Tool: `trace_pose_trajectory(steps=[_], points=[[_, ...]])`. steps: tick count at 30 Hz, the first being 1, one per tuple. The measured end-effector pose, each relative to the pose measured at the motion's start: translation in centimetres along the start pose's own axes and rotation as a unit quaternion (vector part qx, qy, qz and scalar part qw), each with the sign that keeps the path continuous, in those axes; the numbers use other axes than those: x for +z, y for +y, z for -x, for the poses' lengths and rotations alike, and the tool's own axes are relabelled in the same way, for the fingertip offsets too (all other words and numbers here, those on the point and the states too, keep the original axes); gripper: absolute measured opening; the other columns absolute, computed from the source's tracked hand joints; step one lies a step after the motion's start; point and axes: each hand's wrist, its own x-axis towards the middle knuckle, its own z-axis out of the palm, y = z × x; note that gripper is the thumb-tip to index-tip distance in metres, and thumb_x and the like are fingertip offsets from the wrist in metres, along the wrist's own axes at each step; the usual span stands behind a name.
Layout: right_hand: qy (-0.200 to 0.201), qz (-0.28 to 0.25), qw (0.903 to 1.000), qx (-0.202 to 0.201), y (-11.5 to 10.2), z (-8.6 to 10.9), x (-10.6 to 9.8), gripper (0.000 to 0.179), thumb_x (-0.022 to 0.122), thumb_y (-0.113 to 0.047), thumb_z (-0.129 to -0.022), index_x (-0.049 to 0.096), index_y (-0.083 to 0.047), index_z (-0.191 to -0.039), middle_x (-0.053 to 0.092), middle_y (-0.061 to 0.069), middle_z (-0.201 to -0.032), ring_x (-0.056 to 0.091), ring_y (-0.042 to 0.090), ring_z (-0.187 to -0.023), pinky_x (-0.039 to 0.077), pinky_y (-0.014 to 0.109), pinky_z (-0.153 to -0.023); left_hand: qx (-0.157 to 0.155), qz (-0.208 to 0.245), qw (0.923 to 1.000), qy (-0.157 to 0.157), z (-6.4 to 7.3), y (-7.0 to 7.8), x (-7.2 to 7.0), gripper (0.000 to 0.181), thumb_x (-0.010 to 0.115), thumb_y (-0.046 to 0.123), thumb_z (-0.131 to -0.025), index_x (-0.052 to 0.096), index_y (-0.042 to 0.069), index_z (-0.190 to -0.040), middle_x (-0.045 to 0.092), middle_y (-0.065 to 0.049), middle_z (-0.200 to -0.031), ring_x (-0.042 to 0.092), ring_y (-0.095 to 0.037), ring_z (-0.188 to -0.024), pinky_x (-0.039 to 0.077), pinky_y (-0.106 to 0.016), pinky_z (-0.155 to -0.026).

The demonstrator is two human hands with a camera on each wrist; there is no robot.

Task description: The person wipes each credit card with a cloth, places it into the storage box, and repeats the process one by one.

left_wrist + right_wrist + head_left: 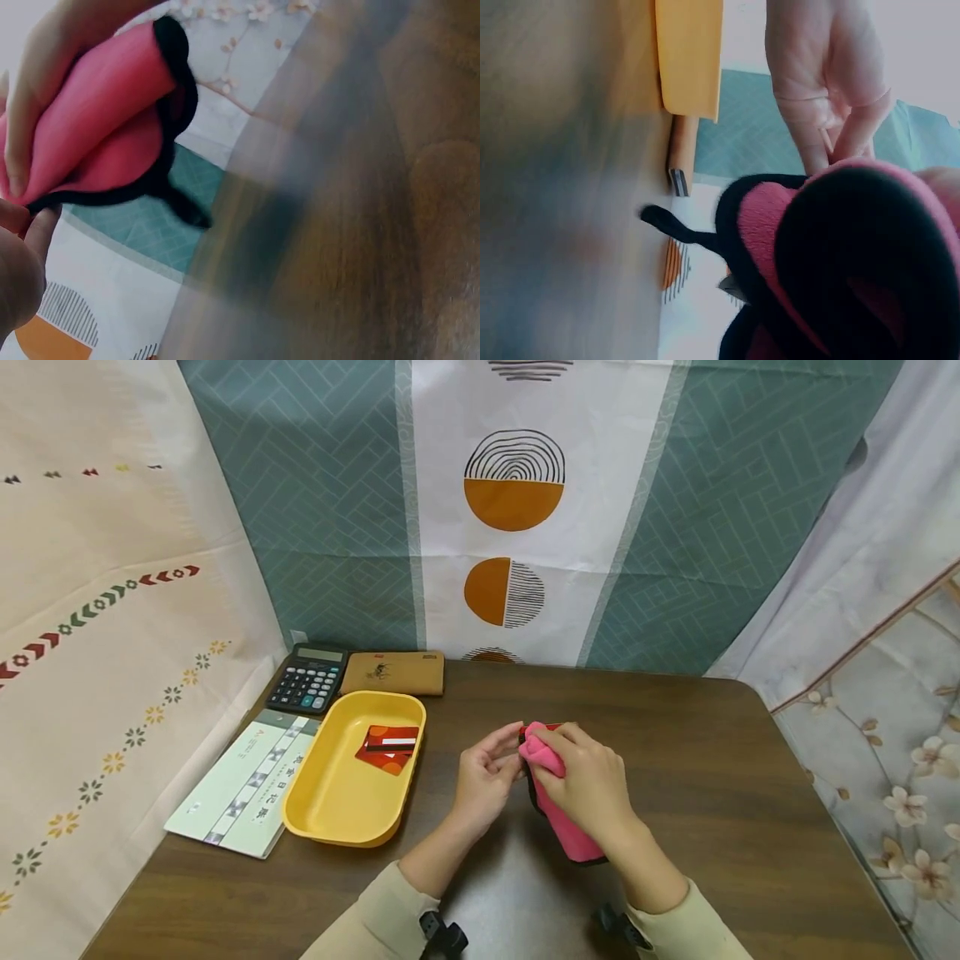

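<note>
Dark brown wooden table [712, 777], rounded corner at upper right of frame, glare patch at bottom centre. At upper left of tabletop: black calculator [307, 678] against the back edge, tan wallet [392, 673] just right of it, nearly touching. Below those, yellow tray [330, 802] resting flat on the wood, long side running toward lower left. Pale green booklet [240, 785] with a patterned stripe lying flat left of tray, its right edge tucked at the tray's rim, lower corner near the table's left edge. Same wood grain blurred in both wrist views.
</note>
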Motion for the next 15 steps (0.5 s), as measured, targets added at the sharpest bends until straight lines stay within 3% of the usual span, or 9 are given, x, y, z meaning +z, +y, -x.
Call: trace_pose_trajectory(steps=[5, 11, 15], points=[[0.006, 0.002, 0.9999, 0.01, -0.15, -0.1, -0.04, 0.039, 0.091, -0.019, -0.075, 0.078, -0.012, -0.111, 0.068, 0.0, -0.09, 0.059, 0.016, -0.06, 0.048, 0.035, -0.047, -0.013, 0.007, 0.9999, 0.002, 0.16, 0.06, -0.09, 0.044, 0.059, -0.017, -0.092, 0.059, -0.007, -0.135, 0.067, -0.028, -0.117, 0.071, -0.013, -0.091, 0.062, -0.028, -0.077], [-0.009, 0.001, 1.0, -0.003, -0.29, 0.53, 0.26, 0.042, 0.092, -0.02, -0.075, 0.078, -0.013, -0.114, 0.07, 0.001, -0.097, 0.064, 0.019, -0.064, 0.053, 0.037, -0.051, 0.003, -0.005, 0.9996, 0.029, -0.04, 0.25, -0.27, 0.044, 0.061, -0.016, -0.092, 0.061, -0.003, -0.135, 0.067, -0.026, -0.115, 0.071, -0.011, -0.087, 0.061, -0.024, -0.072], [0.0, 0.001, 1.0, 0.005, 0.41, 0.85, 0.15, 0.043, 0.092, -0.022, -0.074, 0.077, -0.012, -0.114, 0.07, 0.001, -0.097, 0.064, 0.019, -0.065, 0.053, 0.036, -0.051, 0.015, 0.016, 0.9994, 0.027, -0.25, 0.54, -0.75, 0.044, 0.06, -0.018, -0.092, 0.059, -0.007, -0.135, 0.066, -0.029, -0.114, 0.073, -0.02, -0.092, 0.063, -0.033, -0.077]])
